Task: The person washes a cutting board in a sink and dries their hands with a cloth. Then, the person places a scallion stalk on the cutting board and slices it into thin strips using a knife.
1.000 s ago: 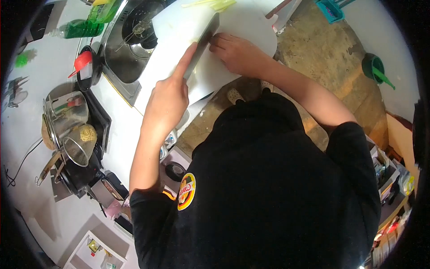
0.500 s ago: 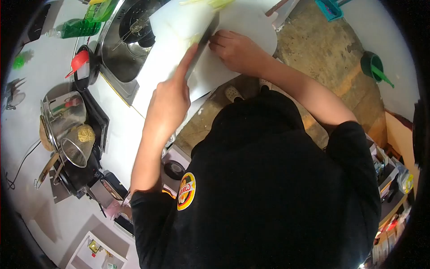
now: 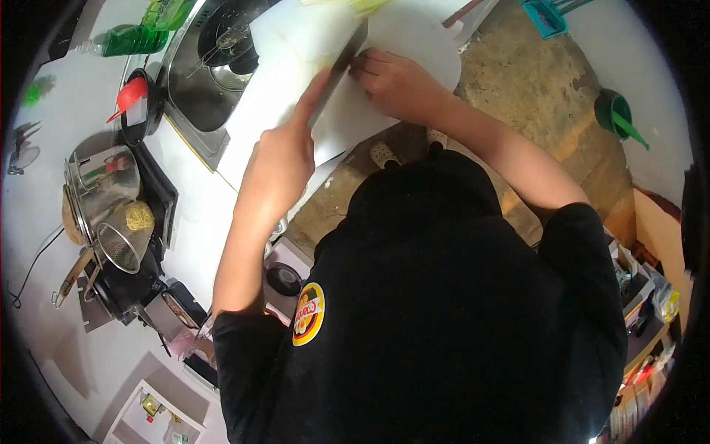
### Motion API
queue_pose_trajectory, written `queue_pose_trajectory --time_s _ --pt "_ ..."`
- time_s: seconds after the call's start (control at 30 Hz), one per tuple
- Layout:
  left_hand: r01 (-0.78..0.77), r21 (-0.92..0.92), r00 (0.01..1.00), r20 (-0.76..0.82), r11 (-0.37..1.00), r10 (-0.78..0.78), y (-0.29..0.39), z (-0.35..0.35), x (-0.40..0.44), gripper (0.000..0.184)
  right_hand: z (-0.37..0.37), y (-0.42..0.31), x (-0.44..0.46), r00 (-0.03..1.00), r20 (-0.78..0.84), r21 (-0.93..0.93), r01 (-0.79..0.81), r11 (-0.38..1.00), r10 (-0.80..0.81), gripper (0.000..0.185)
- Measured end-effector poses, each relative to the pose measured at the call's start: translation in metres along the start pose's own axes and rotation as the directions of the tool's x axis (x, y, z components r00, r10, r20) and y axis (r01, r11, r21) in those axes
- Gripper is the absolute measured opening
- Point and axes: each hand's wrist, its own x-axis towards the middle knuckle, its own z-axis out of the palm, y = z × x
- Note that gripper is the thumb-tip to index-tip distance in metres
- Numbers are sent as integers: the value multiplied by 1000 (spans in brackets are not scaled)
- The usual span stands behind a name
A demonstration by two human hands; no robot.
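My left hand (image 3: 277,166) grips a kitchen knife (image 3: 342,70), its index finger stretched along the spine; the handle is hidden in my fist. The blade lies over a round white cutting board (image 3: 421,37). Beside the blade's right side, my right hand (image 3: 392,83) rests with fingers curled and tips close to the metal. What those fingertips press on, if anything, I cannot make out. Left of the blade is a pale, glare-washed patch whose details are lost. At the board's far edge lie yellow-green leafy pieces (image 3: 362,6) of a vegetable, partly cut off by the frame.
A steel sink (image 3: 185,103) with a dark pan (image 3: 222,44) adjoins the board's left. Further left are a red ladle-like scoop (image 3: 132,95), a pot (image 3: 111,177) and a mesh strainer (image 3: 122,248) with noodles. Green bottles (image 3: 133,41) stand at upper left. A green bucket (image 3: 614,111) is at right.
The view has shifted slightly. Both hands and the knife stay nearly in the same place, with the knife's blade still next to my right fingertips.
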Motion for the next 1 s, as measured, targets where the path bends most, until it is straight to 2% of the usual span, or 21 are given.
queue_pose_trajectory --time_s 0.13,0.17,0.27,0.33,0.4,0.43,0.47,0.6,0.67,0.7,0.73,0.8,0.83,0.87,1.0 --pt "62 -8 997 36 998 -62 -13 5 -25 77 0 0 -1 1000 21 89 -22 996 20 30" --pt "43 -60 999 12 997 -42 -25 9 -39 78 1 1 0 999 32 100 -17 995 14 29" --pt "84 -14 994 65 996 -83 -30 -4 -67 76 0 -1 0 1000 11 87 -18 996 17 29" --pt "149 10 983 110 989 -149 -19 -10 -56 75 1 1 0 1000 1 105 -16 994 16 28" --pt "79 -8 996 52 997 -79 -10 -5 -33 74 4 0 -1 1000 -6 128 -21 992 22 28" --pt "-41 16 999 -14 999 42 -12 2 -20 73 4 -1 -2 1000 0 74 -7 997 7 28" --pt "-40 9 999 -16 999 41 -10 5 -9 73 4 0 -2 1000 7 16 9 1000 -9 28" --pt "53 -65 996 70 996 -48 -7 4 -9 73 2 -1 -3 1000 23 19 -12 1000 12 26" --pt "18 -77 1000 -7 997 -18 -26 15 -37 72 4 4 -4 999 49 82 -7 997 3 26" --pt "-77 -10 994 -81 997 76 -33 17 -48 74 1 4 -3 999 43 76 -9 997 6 26" --pt "-82 -6 993 -84 997 81 -37 11 -55 74 -2 2 -2 1000 23 85 -20 996 18 27" --pt "57 -87 996 73 995 -51 -31 -3 -64 76 -4 1 -1 1000 10 104 -18 994 17 27" --pt "3 -95 1000 19 995 -1 -28 -2 -56 73 -3 3 0 999 18 93 -28 995 27 28" --pt "16 -95 1000 17 995 -14 -23 -2 -44 73 -2 3 1 999 23 84 -42 996 41 29" --pt "57 -103 996 73 993 -50 -2 -4 -1 73 -2 4 2 999 43 20 -15 1000 14 26"
